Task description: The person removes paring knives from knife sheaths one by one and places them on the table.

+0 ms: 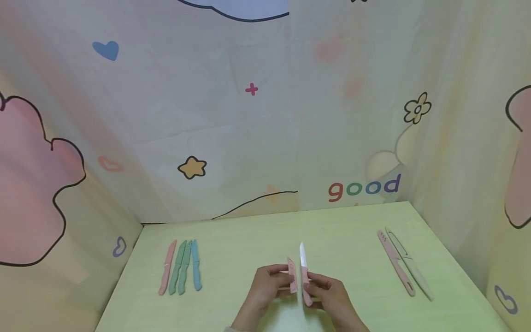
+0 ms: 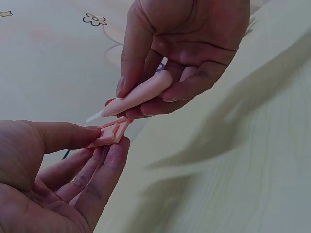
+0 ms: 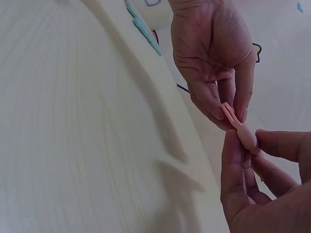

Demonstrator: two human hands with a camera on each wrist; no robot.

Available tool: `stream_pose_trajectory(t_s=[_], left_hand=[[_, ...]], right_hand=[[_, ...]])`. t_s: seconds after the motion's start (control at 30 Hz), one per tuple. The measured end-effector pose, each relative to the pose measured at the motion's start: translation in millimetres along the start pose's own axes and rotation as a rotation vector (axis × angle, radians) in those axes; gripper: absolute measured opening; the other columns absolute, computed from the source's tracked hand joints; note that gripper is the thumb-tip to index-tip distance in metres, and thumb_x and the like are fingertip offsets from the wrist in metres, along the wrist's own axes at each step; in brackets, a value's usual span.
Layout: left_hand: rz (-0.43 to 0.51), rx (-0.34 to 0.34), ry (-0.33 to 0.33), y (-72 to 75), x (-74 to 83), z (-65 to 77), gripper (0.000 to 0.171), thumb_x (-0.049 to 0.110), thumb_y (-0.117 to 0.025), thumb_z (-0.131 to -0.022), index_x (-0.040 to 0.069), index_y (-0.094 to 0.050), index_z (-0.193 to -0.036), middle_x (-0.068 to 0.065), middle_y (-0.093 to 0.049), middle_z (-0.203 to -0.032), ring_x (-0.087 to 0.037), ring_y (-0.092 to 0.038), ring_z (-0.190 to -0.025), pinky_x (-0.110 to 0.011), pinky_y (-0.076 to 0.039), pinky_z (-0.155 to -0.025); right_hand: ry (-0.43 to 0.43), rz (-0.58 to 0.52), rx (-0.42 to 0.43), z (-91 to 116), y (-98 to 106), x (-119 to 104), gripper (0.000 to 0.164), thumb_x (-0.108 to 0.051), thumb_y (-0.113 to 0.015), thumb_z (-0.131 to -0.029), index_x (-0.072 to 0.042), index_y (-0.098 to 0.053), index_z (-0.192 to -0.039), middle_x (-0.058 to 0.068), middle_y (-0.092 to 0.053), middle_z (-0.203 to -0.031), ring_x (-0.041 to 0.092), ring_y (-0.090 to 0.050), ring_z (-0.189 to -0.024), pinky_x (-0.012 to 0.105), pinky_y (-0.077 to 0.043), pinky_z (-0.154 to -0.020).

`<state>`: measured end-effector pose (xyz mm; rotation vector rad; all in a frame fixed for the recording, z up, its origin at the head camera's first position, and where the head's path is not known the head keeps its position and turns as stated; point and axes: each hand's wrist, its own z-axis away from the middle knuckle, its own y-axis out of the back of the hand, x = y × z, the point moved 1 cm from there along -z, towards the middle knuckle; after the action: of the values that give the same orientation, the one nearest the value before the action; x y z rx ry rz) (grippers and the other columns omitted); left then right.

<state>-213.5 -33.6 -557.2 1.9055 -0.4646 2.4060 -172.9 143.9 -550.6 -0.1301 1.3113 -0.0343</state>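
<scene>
My right hand (image 1: 332,295) grips the pink handle of a small knife (image 1: 306,281), its pale blade bare and pointing away toward the back wall. Just left of it, my left hand (image 1: 267,283) pinches a pink blade sheath (image 1: 292,275) between thumb and fingers. A narrow gap separates sheath and knife in the head view. From the left wrist, the open end of the sheath (image 2: 112,133) faces the camera, below the rounded knife handle (image 2: 141,94). Both hands are held over the table, casting shadows on it.
On the left of the pale table (image 1: 232,249) lie a pink knife (image 1: 168,267), two green knives (image 1: 178,267) and a blue knife (image 1: 197,265), side by side. At right are a pink knife (image 1: 396,263) and a cream knife (image 1: 410,265). Printed curtains (image 1: 249,129) enclose the table.
</scene>
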Motion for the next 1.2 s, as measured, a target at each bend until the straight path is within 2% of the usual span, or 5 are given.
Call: stream_pose_trajectory(t_s=[0.33, 0.73, 1.2], left_hand=[[0.002, -0.005, 0.001, -7.9, -2.3, 3.2, 0.035, 0.003, -0.071, -0.082, -0.006, -0.064, -0.115, -0.016, -0.073, -0.092, -0.027, -0.067, -0.084, -0.037, -0.061, -0.071], [0.024, -0.008, -0.005, -10.2, -5.2, 1.9, 0.033, 0.001, -0.070, -0.083, -0.006, -0.064, -0.115, -0.019, -0.072, -0.096, -0.028, -0.067, -0.085, -0.038, -0.061, -0.070], [0.010, 0.007, -0.002, -12.5, -3.3, 2.8, 0.032, 0.000, -0.070, -0.083, -0.006, -0.065, -0.114, -0.016, -0.072, -0.091, -0.028, -0.067, -0.083, -0.037, -0.061, -0.070]], right_hand=[[0.004, -0.025, 0.044, -4.4, -1.8, -2.3, 0.046, -0.011, -0.068, -0.090, 0.006, -0.054, -0.131, 0.009, -0.066, -0.094, 0.024, -0.064, -0.081, 0.035, -0.061, -0.066], [0.002, -0.019, 0.032, -7.2, 0.6, -2.3, 0.046, -0.012, -0.068, -0.090, 0.004, -0.055, -0.130, 0.009, -0.066, -0.095, 0.025, -0.064, -0.083, 0.034, -0.061, -0.067], [-0.004, -0.005, 0.022, -9.1, 2.9, -1.5, 0.047, -0.014, -0.068, -0.090, 0.003, -0.055, -0.132, 0.010, -0.068, -0.098, 0.025, -0.064, -0.082, 0.036, -0.060, -0.068]])
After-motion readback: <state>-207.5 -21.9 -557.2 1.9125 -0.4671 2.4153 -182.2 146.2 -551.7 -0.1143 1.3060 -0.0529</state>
